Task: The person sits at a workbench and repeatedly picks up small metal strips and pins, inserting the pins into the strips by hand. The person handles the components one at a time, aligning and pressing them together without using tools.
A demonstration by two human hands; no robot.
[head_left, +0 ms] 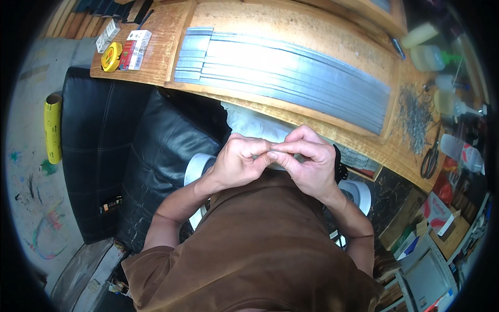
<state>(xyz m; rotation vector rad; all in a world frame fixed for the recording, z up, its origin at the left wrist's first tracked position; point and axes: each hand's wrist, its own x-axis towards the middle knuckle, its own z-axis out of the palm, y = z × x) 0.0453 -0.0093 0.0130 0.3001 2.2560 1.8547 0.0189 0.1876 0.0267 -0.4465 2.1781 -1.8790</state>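
Note:
In front of my chest, my left hand (239,160) and my right hand (313,160) meet with their fingertips touching. Thumb and forefinger are pinched together on each side. Whatever lies between them is too small or too hidden to make out. Just beyond my hands is the front edge of a wooden workbench (249,103). Flat grey strips (260,62) lie side by side in its shallow framed bed, with a few shorter pieces (191,54) at the left end.
A yellow tape measure (111,57) and small boxes (138,48) lie on the bench's left. To the right are a heap of thin wire-like pieces (414,117), scissors (430,160) and plastic bottles (427,57). A black padded seat (166,130) stands at my left, with a yellow roll (52,130) beyond.

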